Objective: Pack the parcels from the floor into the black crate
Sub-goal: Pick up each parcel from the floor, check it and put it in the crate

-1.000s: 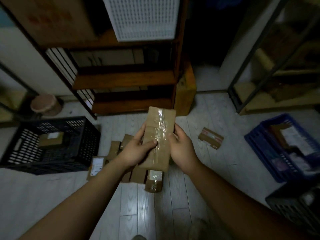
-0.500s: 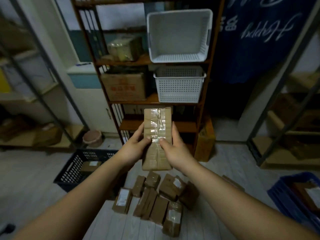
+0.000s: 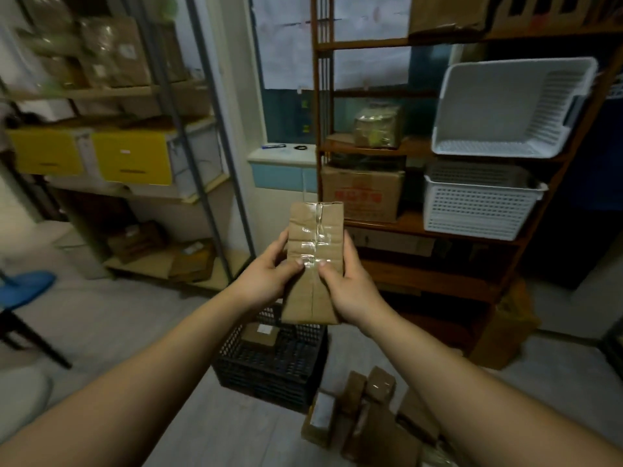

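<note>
A long brown cardboard parcel point(image 3: 315, 251) with clear tape down its middle is held upright at chest height. My left hand point(image 3: 268, 276) grips its left edge and my right hand point(image 3: 350, 281) grips its right edge, both thumbs pressed on the taped face. Below the parcel, on the floor, stands the black crate point(image 3: 269, 369) with one labelled parcel point(image 3: 261, 333) inside. Several more brown parcels point(image 3: 364, 419) lie in a pile on the floor to the right of the crate.
A wooden shelf unit point(image 3: 421, 224) with white baskets point(image 3: 478, 200) and a cardboard box stands behind the crate. A metal rack point(image 3: 188, 136) with yellow drawers is on the left. A blue stool point(image 3: 23, 291) stands at the far left.
The view has lifted and swung left, so the crate now sits directly under the held parcel. Both hands keep the same grip on the parcel.
</note>
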`<act>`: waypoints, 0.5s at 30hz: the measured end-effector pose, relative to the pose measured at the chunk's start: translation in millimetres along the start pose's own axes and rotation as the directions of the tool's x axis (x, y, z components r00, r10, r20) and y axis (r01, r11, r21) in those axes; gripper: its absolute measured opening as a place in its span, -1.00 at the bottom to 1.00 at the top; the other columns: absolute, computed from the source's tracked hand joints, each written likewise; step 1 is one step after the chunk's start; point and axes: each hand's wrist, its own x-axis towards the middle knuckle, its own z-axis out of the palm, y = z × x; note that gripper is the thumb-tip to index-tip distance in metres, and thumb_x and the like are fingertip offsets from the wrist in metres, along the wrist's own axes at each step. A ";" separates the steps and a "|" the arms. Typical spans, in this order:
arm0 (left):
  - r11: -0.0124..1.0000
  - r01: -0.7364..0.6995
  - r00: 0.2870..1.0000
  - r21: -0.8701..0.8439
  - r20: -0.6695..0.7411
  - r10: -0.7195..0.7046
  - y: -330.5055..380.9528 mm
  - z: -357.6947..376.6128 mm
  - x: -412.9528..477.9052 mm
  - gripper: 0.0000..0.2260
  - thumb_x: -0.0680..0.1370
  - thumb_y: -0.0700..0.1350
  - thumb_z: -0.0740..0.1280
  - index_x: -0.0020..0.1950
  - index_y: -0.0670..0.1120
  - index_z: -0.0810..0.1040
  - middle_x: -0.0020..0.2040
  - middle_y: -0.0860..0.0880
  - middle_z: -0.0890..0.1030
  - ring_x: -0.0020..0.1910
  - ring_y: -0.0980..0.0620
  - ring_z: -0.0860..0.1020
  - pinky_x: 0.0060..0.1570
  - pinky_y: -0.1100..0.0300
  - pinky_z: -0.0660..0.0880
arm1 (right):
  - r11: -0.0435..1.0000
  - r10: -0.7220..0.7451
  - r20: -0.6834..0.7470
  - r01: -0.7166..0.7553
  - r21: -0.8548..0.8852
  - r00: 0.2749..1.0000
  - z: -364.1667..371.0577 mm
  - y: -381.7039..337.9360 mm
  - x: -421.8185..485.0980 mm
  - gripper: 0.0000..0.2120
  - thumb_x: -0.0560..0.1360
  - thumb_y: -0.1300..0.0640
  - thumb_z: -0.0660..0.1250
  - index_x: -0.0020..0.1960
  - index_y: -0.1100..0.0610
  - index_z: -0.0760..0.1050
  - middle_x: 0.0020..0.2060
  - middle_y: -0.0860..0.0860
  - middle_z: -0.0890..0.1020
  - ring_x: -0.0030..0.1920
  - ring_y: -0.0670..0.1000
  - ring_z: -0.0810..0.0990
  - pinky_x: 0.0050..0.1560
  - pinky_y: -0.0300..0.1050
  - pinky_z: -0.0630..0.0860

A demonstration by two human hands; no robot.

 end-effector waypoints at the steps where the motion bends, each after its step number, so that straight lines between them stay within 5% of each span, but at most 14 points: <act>1: 1.000 0.009 1.000 0.001 0.002 -0.009 -0.7 -17.3 -0.7 -0.57 0.59 -0.19 0.21 0.30 0.30 0.27 0.21 0.07 0.54 0.18 0.09 0.52 0.10 0.13 0.53 | 1.000 0.001 0.005 -0.001 0.002 1.000 14.9 -3.1 6.6 -0.37 0.58 0.06 0.22 0.52 -0.24 -0.02 0.37 -0.09 0.41 0.32 -0.02 0.41 0.24 0.01 0.41; 5: 0.999 0.047 0.999 0.023 0.023 -0.047 -8.6 -70.4 8.9 -0.55 0.58 -0.18 0.24 0.23 0.37 0.28 0.24 0.07 0.52 0.20 0.04 0.52 0.11 0.00 0.53 | 1.000 0.012 0.019 -0.012 -0.002 1.000 57.7 -8.7 34.8 -0.38 0.59 0.09 0.22 0.50 -0.24 0.01 0.33 -0.11 0.44 0.29 -0.05 0.42 0.30 0.04 0.40; 9: 0.995 0.100 0.995 0.014 0.025 -0.100 -26.5 -108.0 31.8 -0.54 0.58 -0.20 0.23 0.15 0.41 0.30 0.14 0.16 0.55 0.15 0.12 0.53 -0.01 0.12 0.55 | 0.999 0.037 0.029 -0.037 -0.004 0.999 87.7 -0.1 68.0 -0.37 0.59 0.12 0.22 0.53 -0.19 0.00 0.31 -0.14 0.46 0.25 -0.10 0.44 0.25 -0.07 0.38; 15: 0.984 0.166 0.986 0.070 -0.017 -0.165 -47.2 -156.6 87.9 -0.48 0.60 -0.17 0.21 0.43 0.28 0.13 0.14 0.15 0.53 0.04 0.15 0.56 -0.26 0.29 0.57 | 0.997 0.067 0.055 -0.069 0.044 0.996 118.2 20.9 144.0 -0.40 0.60 0.12 0.20 0.52 -0.19 0.01 0.24 -0.14 0.48 0.05 -0.19 0.49 -0.03 -0.24 0.46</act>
